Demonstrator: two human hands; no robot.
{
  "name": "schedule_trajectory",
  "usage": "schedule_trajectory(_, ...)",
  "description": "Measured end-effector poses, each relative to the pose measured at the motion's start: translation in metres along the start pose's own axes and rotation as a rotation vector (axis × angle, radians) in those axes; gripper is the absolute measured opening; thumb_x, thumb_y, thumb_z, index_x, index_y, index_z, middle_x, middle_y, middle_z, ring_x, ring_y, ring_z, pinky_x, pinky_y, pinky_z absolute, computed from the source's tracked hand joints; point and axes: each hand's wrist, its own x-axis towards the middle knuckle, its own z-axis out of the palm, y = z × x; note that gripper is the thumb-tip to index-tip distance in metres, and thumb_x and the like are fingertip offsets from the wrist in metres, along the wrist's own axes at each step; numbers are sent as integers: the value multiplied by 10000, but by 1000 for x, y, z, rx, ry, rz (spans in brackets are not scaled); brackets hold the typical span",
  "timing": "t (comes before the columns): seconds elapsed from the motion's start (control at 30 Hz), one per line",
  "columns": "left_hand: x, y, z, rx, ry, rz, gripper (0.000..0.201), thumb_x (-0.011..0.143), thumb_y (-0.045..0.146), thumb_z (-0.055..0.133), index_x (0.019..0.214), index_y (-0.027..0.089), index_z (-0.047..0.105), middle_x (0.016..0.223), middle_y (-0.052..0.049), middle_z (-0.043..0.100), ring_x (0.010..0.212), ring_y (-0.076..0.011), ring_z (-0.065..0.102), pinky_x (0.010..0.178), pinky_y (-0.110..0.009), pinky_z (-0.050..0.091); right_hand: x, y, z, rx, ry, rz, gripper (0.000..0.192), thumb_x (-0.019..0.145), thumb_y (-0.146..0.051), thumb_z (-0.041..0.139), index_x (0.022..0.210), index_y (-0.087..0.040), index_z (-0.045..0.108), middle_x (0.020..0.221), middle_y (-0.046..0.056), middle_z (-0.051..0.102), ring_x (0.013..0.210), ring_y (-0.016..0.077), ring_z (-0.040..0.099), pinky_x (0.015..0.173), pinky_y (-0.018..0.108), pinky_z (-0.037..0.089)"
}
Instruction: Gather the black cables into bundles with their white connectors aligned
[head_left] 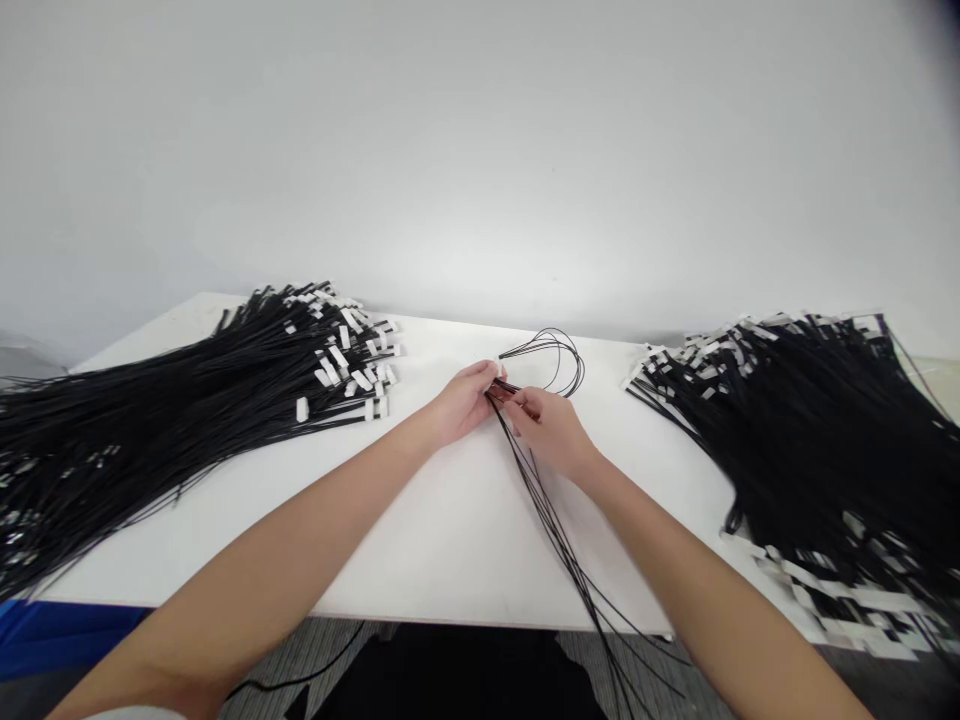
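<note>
Pinching a small bundle of thin black wires (551,510) near the middle of the white table (450,530), the left hand (466,398) and right hand (551,428) meet with fingers pressed together around the strands. Beyond the hands the wires loop back; towards the person they trail over the table's near edge. A large heap of black wires with white tags (187,420) lies left, a similar heap (810,440) right.

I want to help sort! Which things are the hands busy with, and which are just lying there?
In use: small bunch of black wires, pinched by left hand and right hand.

Lying about: left wire pile, right wire pile, both on the white table.
</note>
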Motion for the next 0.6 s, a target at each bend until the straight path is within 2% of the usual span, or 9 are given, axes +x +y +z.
schedule_trajectory(0.13, 2, 2, 0, -22, 45, -1, 123, 761, 224, 572, 690, 131, 535, 680, -22, 502, 598, -105, 513, 615, -260, 459, 2, -7, -16, 494, -193, 201, 251, 698, -399, 600, 853, -215, 528, 546, -76, 433, 386, 50, 320, 377, 198, 236)
schedule_trajectory(0.2, 3, 2, -1, -33, 85, -2, 109, 761, 205, 568, 689, 131, 533, 698, -21, 504, 598, -97, 508, 603, -251, 457, 3, -11, -27, 694, -244, 218, 246, 684, -386, 624, 835, -212, 538, 561, -80, 404, 394, 40, 304, 373, 189, 222)
schedule_trajectory(0.27, 5, 2, -2, -38, 104, -7, 102, 757, 203, 573, 697, 132, 531, 714, -19, 502, 582, -88, 494, 550, -231, 437, 3, -15, -39, 859, -225, 190, 196, 709, -377, 597, 773, -198, 544, 583, -68, 407, 415, 42, 319, 380, 192, 242)
schedule_trajectory(0.33, 6, 2, -3, -43, 97, -14, 107, 747, 213, 587, 705, 132, 530, 715, -16, 494, 561, -79, 474, 501, -213, 405, 4, -18, -50, 997, -151, 124, 155, 733, -352, 550, 755, -199, 547, 615, -53, 435, 458, 57, 369, 400, 201, 290)
schedule_trajectory(0.43, 7, 1, -5, -46, 80, -13, 125, 726, 222, 615, 709, 129, 532, 723, -18, 488, 552, -71, 451, 468, -200, 372, 4, -21, -62, 1097, -10, 11, 149, 745, -324, 490, 837, -227, 557, 657, -39, 473, 531, 85, 435, 431, 211, 347)
schedule_trajectory(0.5, 6, 1, -5, -36, 74, -9, 136, 719, 228, 623, 705, 127, 533, 733, -21, 486, 551, -68, 440, 455, -198, 357, 6, -21, -67, 1096, 108, -33, 175, 757, -335, 484, 887, -240, 552, 646, -44, 466, 533, 85, 439, 430, 205, 354)
schedule_trajectory(0.6, 5, 1, -4, -6, 74, -18, 142, 715, 224, 625, 691, 129, 522, 739, -19, 480, 546, -64, 425, 453, -201, 350, 12, -16, -73, 1079, 335, -65, 217, 765, -434, 531, 833, -228, 533, 570, -70, 390, 457, 59, 385, 406, 187, 344)
